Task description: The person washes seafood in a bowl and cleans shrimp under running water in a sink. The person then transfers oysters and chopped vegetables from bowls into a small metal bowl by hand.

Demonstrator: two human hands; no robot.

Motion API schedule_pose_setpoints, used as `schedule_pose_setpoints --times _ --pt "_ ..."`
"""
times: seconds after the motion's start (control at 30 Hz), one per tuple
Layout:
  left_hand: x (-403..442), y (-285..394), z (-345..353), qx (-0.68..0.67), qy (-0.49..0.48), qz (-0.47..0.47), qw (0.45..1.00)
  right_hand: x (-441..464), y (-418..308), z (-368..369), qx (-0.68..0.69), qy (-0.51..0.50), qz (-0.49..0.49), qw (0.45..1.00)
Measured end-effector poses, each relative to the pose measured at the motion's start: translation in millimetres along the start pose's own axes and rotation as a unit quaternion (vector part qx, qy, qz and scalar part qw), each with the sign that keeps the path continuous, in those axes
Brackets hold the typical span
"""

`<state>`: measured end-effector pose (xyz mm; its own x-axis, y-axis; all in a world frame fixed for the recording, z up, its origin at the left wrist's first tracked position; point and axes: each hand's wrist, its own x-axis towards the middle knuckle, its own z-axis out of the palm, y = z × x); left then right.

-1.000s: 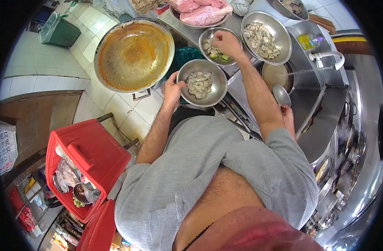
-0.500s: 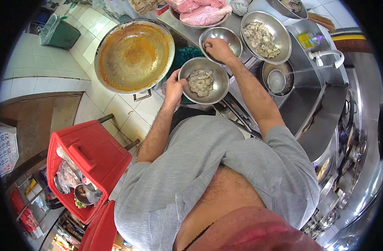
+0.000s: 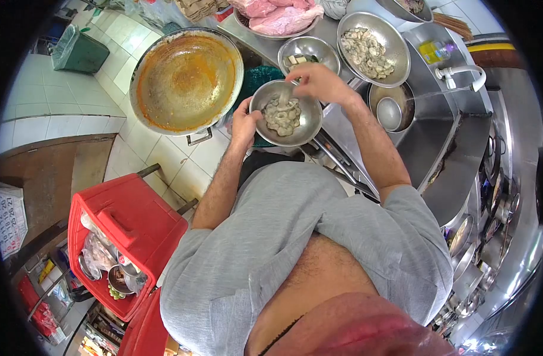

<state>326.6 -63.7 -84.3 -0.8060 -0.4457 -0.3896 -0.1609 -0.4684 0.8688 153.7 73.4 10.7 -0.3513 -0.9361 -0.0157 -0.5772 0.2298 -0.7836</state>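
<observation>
My left hand [image 3: 245,123] is closed on the left rim of a steel bowl [image 3: 311,126] and holds it level in front of me. Inside lie glossy grey raw pieces that look like peeled shrimp [image 3: 282,117]. Over the far rim is my right hand [image 3: 320,83], its fingers spread and pointing down-left. A blurred greyish piece [image 3: 285,96] hangs in the air just below those fingers, seemingly falling into the bowl. Right behind, a smaller steel bowl [image 3: 316,46] contains pale chunks and something dark, partly covered by my right hand.
A steel pan [image 3: 402,44] of similar grey pieces stands at the right, beside the sink [image 3: 425,139] with its running tap [image 3: 461,76]. Raw pink meat [image 3: 283,18] fills a bowl at the back. Left are a large oily wok [image 3: 188,83] and a red cooler [image 3: 129,219].
My right hand has moved from inside the smaller bowl toward me, over the held bowl, and its fingers have spread. The smaller bowl's contents now show. My left hand keeps its hold.
</observation>
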Motion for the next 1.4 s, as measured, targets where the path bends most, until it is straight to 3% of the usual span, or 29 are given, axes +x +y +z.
schedule_pose_setpoints --times 0.07,0.1,0.17,0.3,0.4,0.5,0.57,0.6,0.67,0.73,0.8,0.97,1.07,1.2,1.4 --pt "0 -1 1 -0.002 -0.001 -0.002 1.000 12 20 -4 -0.144 0.099 0.066 0.982" --pt "0 -2 1 -0.003 0.003 -0.002 1.000 15 25 -2 -0.144 0.100 0.066 0.982" --pt "1 -2 0 -0.002 0.007 0.000 1.000 21 33 3 -0.226 0.029 0.193 0.954" --pt "0 -2 -1 -0.010 0.004 0.002 1.000 31 49 10 -0.262 0.015 0.172 0.949" --pt "-1 -2 0 0.001 0.001 0.009 1.000 36 61 11 -0.283 0.033 0.211 0.935" --pt "-2 0 0 0.014 0.013 0.013 1.000 30 67 -2 -0.216 0.084 0.188 0.954" --pt "-4 -1 0 0.015 0.014 0.009 1.000 26 63 -13 0.019 0.151 0.217 0.964" --pt "-3 -2 0 0.008 0.012 0.007 1.000 25 65 -12 0.019 0.152 0.218 0.964" --pt "0 -3 -1 0.003 0.006 0.004 1.000 30 69 -5 -0.042 0.157 0.120 0.979" --pt "2 -6 -1 -0.002 0.010 0.010 1.000 34 55 5 -0.104 0.142 0.135 0.975" --pt "4 -6 -1 -0.003 0.010 0.008 1.000 40 54 17 -0.170 0.049 0.217 0.960" --pt "3 -8 -3 -0.013 0.006 -0.007 1.000 43 63 25 -0.185 0.093 0.214 0.955" --pt "3 -7 -3 -0.003 0.004 0.013 1.000 38 65 17 -0.169 0.089 0.192 0.963" --pt "2 -7 -3 0.003 0.007 0.014 1.000 18 41 -7 -0.054 0.160 0.198 0.966" --pt "4 -7 -2 -0.010 0.002 0.003 1.000 -7 -5 -3 0.044 0.035 0.071 0.996"
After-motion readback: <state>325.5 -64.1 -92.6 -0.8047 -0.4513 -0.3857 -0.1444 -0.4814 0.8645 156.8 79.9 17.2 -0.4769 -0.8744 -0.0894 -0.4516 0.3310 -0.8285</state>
